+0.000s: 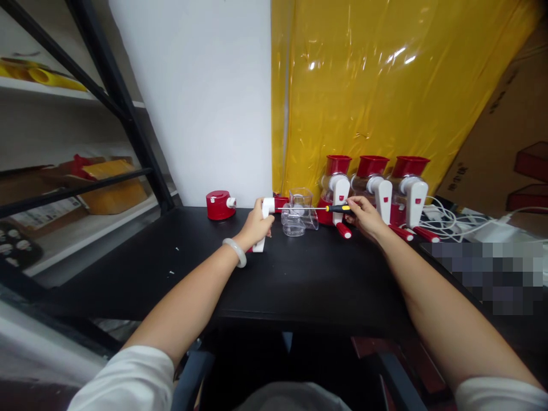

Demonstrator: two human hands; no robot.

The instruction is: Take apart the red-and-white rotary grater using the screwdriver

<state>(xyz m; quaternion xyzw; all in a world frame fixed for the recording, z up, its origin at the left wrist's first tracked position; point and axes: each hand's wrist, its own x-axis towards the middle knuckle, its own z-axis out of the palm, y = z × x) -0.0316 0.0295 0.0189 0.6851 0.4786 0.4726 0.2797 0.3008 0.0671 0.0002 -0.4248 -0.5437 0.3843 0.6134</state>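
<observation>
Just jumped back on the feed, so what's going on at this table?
A person's left hand grips a white crank, while the right hand holds a screwdriver level, its tip pointing at the crank; whether it touches is too small to tell. A clear housing sits behind the screwdriver's shaft. Three red-and-white grinders stand in a row to the right, and a red base sits at the left.

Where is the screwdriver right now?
In the head view, the yellow-black screwdriver is right of centre in the right grip, shaft pointing left toward the white crank arm.
</observation>
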